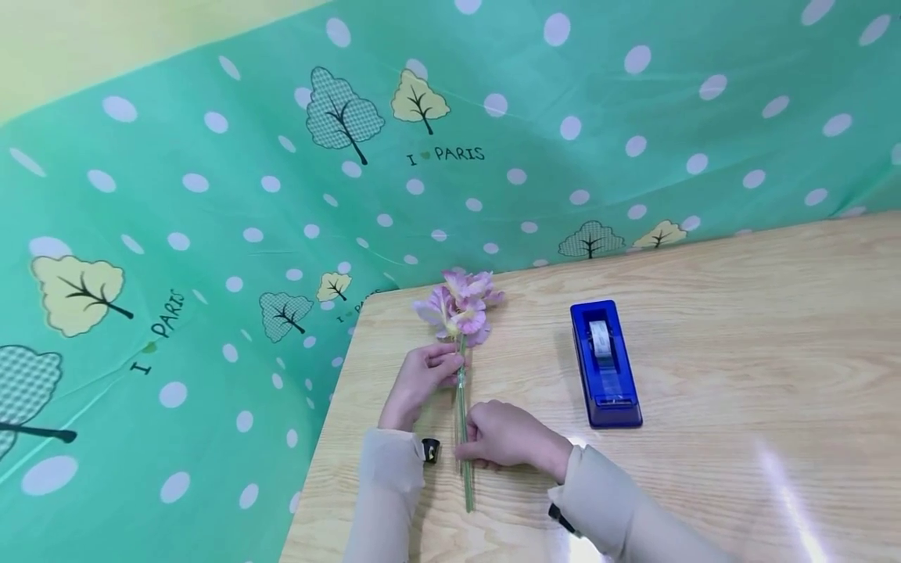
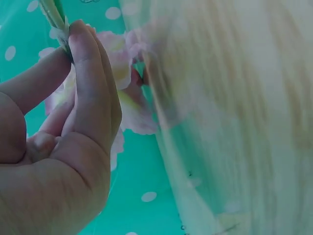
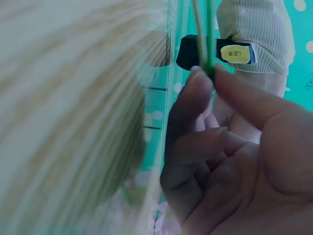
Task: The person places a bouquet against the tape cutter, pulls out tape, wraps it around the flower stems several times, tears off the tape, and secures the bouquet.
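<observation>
Pale purple artificial flowers on long green stems lie along the left part of the table, blooms toward the back wall. Just below the blooms, my left hand pinches the stems between thumb and fingers. Clear tape shows on the stems by its fingertips. Lower down, my right hand pinches the same stems between thumb and index finger, its other fingers curled in. In the right wrist view two thin stems rise from that pinch.
A blue tape dispenser with a clear roll stands to the right of the hands on the wood-grain table. Green polka-dot cloth covers the wall behind and at left. A dark band is on the left wrist.
</observation>
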### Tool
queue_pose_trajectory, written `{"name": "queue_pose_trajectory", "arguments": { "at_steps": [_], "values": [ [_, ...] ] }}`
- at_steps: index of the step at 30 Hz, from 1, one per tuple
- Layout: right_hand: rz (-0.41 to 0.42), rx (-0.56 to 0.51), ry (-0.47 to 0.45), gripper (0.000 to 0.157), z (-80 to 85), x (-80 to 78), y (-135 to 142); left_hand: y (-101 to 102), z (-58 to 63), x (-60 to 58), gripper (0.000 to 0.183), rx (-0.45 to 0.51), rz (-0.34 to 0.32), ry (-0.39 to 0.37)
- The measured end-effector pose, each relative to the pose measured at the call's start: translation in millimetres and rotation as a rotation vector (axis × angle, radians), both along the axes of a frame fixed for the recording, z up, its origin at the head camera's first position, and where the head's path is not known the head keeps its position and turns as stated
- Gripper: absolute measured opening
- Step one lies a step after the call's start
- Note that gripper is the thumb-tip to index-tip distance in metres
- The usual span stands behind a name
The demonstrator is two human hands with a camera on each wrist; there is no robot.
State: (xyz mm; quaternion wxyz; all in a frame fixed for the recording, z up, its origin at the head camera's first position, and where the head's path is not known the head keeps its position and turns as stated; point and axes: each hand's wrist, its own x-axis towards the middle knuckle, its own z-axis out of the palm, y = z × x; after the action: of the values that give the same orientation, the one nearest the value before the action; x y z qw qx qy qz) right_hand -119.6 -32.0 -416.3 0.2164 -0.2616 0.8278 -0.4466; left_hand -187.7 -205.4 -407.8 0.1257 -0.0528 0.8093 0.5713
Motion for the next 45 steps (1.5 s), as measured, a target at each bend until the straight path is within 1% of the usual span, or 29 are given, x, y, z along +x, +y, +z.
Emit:
{"name": "queue_pose_trajectory", "arguments": {
  "at_steps": [3, 7, 10, 15, 20, 23, 26, 29, 32, 35, 37, 40, 42, 45],
  "values": [
    [0.008, 0.043, 0.031, 0.032, 0.0, 0.3, 1, 3, -0.6, -1.0, 0.034, -0.018, 0.004, 0.007],
    [0.034, 0.094, 0.111, 0.033, 1.0, 0.5, 2, 8, -0.1, -2.2, 0.033, -0.073, 0.0, 0.021],
    [0.051, 0.117, 0.151, 0.033, 2.7, 0.2, 3, 11, 0.8, -2.3, 0.034, -0.108, 0.004, 0.028],
    [0.069, 0.119, 0.165, 0.027, 4.0, 0.4, 4, 12, 0.9, -0.9, 0.033, -0.126, 0.015, 0.043],
    [0.112, 0.116, 0.223, 0.018, 2.2, 4.3, 5, 9, -0.9, 2.2, 0.032, -0.131, 0.018, 0.05],
    [0.128, 0.104, 0.246, 0.017, 2.1, 5.6, 6, 8, -0.1, 3.5, 0.032, -0.124, 0.021, 0.052],
    [0.135, 0.095, 0.243, 0.016, 3.2, 5.5, 7, 7, 2.4, 4.9, 0.033, -0.137, 0.024, 0.06],
    [0.13, 0.108, 0.254, 0.013, 5.5, 6.3, 8, 6, 6.6, 7.0, 0.034, -0.178, 0.029, 0.066],
    [0.107, 0.12, 0.303, 0.01, 9.1, 9.0, 11, 5, 12.1, 10.2, 0.037, -0.246, 0.017, 0.087],
    [0.086, 0.114, 0.364, 0.007, 14.5, 12.7, 16, 5, 17.8, 14.0, 0.039, -0.332, 0.008, 0.123],
    [0.081, 0.105, 0.391, 0.006, 18.5, 14.7, 19, 5, 22.0, 16.5, 0.041, -0.36, 0.006, 0.158],
    [0.08, 0.104, 0.431, 0.009, 24.2, 16.6, 23, 9, 30.0, 21.3, 0.041, -0.346, 0.016, 0.207],
    [0.081, 0.102, 0.458, 0.014, 27.7, 17.7, 24, 14, 36.2, 24.5, 0.039, -0.308, 0.018, 0.256],
    [0.076, 0.082, 0.489, 0.016, 34.8, 20.3, 26, 22, 47.0, 31.5, 0.035, -0.264, 0.01, 0.335]
  ]
}}
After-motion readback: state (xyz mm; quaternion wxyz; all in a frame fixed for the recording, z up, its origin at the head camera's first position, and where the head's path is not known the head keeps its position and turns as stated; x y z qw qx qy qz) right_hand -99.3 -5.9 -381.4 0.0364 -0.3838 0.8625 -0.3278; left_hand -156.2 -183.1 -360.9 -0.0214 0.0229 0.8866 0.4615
